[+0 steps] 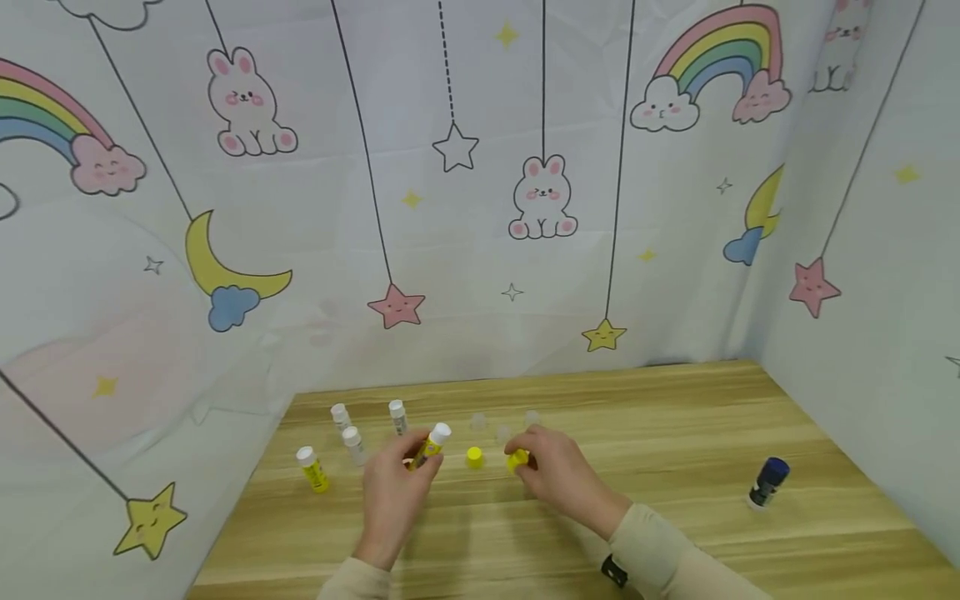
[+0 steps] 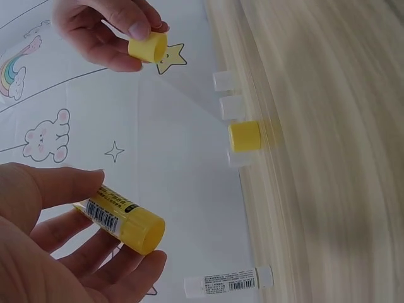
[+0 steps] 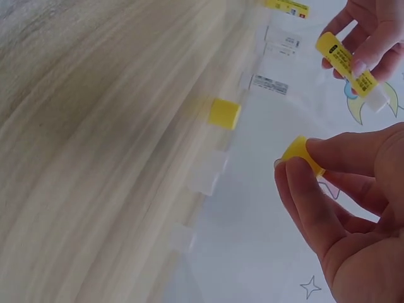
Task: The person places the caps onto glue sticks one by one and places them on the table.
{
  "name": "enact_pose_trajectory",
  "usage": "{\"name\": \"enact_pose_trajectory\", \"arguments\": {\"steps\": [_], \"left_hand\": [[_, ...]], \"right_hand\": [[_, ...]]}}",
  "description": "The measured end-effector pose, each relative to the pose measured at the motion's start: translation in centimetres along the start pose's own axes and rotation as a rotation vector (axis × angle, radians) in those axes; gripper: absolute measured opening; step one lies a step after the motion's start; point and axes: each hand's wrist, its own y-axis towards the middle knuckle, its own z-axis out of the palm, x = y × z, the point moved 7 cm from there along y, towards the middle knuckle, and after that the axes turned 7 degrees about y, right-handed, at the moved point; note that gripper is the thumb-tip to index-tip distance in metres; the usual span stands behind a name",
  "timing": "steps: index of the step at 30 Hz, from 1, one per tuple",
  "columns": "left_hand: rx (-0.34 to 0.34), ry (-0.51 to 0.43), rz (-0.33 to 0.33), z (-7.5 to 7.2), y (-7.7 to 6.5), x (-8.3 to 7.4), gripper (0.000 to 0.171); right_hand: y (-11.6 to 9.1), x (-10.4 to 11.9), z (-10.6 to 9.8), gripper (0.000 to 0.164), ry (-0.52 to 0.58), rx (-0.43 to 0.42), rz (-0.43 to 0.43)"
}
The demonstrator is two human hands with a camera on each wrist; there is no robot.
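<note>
my left grip (image 1: 395,487) is closed lightly round a yellow glue stick (image 2: 126,222), thumb on one side and fingers on the other, holding it tilted above the bench (image 1: 675,433) with its white end up. my right grip (image 1: 564,481) is narrowed to a pinch, fingertips and thumb round a yellow cap (image 3: 297,151), also held off the wood. the cap and the stick are apart, my two grips facing each other.

between them a second yellow cap (image 1: 475,457) sits on the bench. just behind it, toward the wall sheet (image 1: 480,267), are three small clear caps, the left one (image 1: 478,422), the middle one (image 1: 503,433) and the right one (image 1: 532,418).

out past my left grip three white glue sticks (image 1: 352,446) stand upright, and nearer me, at the far left, stands another yellow stick (image 1: 312,472) with a white top. well apart, on my right, stands a small dark bottle (image 1: 769,483) with a blue top. the sheet behind is printed with rabbits, stars and rainbows.
</note>
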Motion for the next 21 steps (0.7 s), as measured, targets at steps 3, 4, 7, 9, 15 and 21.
{"name": "enact_pose_trajectory", "arguments": {"steps": [3,4,7,9,15,21], "left_hand": [[0.001,-0.007,0.016,0.4,-0.1,-0.3,0.031],[0.000,-0.008,0.021,0.5,-0.1,-0.4,0.031],[0.000,-0.005,0.034,0.9,-0.3,-0.6,0.031],[0.003,-0.002,0.040,1.1,-0.4,-0.7,0.031],[0.000,0.022,0.069,1.6,-0.4,-1.1,0.032],[-0.003,0.030,0.081,2.0,-0.6,-1.5,0.032]], "right_hand": [[-0.1,0.2,-0.5,0.025,-0.002,-0.038,-0.033],[-0.1,0.3,-0.6,0.025,-0.003,-0.049,-0.043],[-0.1,0.4,-1.0,0.026,-0.005,-0.076,-0.064],[-0.1,0.4,-1.2,0.027,-0.002,-0.089,-0.071],[-0.1,0.4,-1.7,0.026,0.001,-0.107,-0.069],[-0.3,0.4,-2.0,0.026,-0.007,-0.116,-0.070]]}}
